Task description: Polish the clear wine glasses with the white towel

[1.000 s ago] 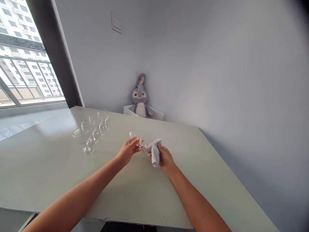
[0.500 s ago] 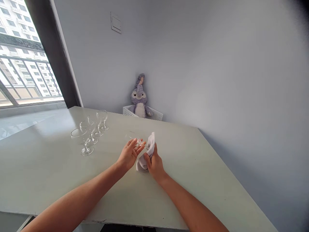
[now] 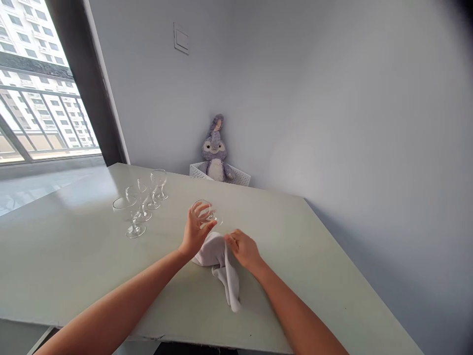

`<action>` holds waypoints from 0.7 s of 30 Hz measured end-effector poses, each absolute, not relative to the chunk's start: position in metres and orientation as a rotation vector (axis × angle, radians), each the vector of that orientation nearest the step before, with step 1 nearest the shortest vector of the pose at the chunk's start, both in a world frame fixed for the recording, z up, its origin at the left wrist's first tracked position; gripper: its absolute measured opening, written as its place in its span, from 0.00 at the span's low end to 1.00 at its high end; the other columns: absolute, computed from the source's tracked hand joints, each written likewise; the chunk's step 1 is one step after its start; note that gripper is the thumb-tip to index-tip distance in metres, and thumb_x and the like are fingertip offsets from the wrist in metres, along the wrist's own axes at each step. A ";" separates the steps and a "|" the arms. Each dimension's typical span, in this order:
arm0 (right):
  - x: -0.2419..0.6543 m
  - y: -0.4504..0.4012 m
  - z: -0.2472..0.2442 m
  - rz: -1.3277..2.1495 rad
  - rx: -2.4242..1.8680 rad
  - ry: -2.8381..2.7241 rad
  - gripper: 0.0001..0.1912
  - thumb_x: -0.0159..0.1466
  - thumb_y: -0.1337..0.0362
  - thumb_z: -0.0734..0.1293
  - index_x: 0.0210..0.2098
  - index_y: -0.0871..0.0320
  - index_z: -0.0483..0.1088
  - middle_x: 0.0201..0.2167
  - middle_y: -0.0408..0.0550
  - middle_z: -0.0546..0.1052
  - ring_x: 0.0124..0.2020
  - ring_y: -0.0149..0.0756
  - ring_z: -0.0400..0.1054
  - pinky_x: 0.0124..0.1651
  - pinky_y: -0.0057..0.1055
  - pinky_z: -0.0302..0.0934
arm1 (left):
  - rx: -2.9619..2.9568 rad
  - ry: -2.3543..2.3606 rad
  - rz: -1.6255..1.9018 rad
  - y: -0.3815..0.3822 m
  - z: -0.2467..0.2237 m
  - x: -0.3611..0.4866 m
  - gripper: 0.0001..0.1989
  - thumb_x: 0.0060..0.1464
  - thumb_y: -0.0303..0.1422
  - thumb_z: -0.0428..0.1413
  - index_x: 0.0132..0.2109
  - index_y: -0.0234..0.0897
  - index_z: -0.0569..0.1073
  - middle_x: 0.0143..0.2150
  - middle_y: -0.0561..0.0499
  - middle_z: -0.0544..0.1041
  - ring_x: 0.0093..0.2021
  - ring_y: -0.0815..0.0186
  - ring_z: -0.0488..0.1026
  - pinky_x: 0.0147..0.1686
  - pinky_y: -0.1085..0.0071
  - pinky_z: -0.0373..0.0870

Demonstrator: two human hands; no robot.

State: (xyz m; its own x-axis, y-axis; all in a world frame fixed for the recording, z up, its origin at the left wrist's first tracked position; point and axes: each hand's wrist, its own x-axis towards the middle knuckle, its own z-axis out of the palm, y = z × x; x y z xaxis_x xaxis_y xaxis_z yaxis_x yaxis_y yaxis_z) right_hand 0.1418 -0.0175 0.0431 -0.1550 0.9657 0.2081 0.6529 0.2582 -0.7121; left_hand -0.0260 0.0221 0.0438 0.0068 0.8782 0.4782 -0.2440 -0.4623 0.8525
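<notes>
Glass coupes (image 3: 140, 201) (three, upright) near the left hand (image 3: 195, 231)

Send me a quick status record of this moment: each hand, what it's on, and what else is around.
left hand: holding a stemmed glass by its bowl
right hand: fingers resting on a white cloth
cloth: crumpled on the pale green table, just below both hands
other glassware: a row of upright stemmed glasses, left of the left hand
beyond the table: a grey stuffed rabbit in a white perforated basket
</notes>
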 end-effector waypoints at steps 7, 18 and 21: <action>0.141 -0.012 0.037 0.107 -1.303 -1.899 0.14 0.62 0.58 0.59 0.43 0.57 0.68 0.27 0.44 0.69 0.31 0.33 0.63 0.37 0.28 0.56 | 1.729 0.786 1.474 0.004 0.047 -0.018 0.26 0.43 0.36 0.61 0.49 0.43 0.62 0.54 0.43 0.66 0.58 0.58 0.58 0.58 0.59 0.49; 0.200 0.033 0.015 0.183 -1.858 -1.547 0.15 0.61 0.57 0.58 0.38 0.57 0.72 0.35 0.47 0.76 0.36 0.33 0.68 0.40 0.26 0.56 | 1.772 1.022 1.396 0.010 0.032 -0.016 0.31 0.48 0.37 0.57 0.58 0.46 0.54 0.53 0.46 0.68 0.54 0.60 0.63 0.54 0.60 0.55; 0.242 0.054 0.014 0.148 -2.021 -1.393 0.17 0.61 0.56 0.57 0.33 0.59 0.72 0.32 0.50 0.76 0.34 0.37 0.68 0.37 0.28 0.56 | 1.670 1.102 1.416 0.016 0.029 -0.018 0.27 0.51 0.38 0.53 0.57 0.46 0.55 0.48 0.48 0.71 0.47 0.63 0.68 0.50 0.61 0.60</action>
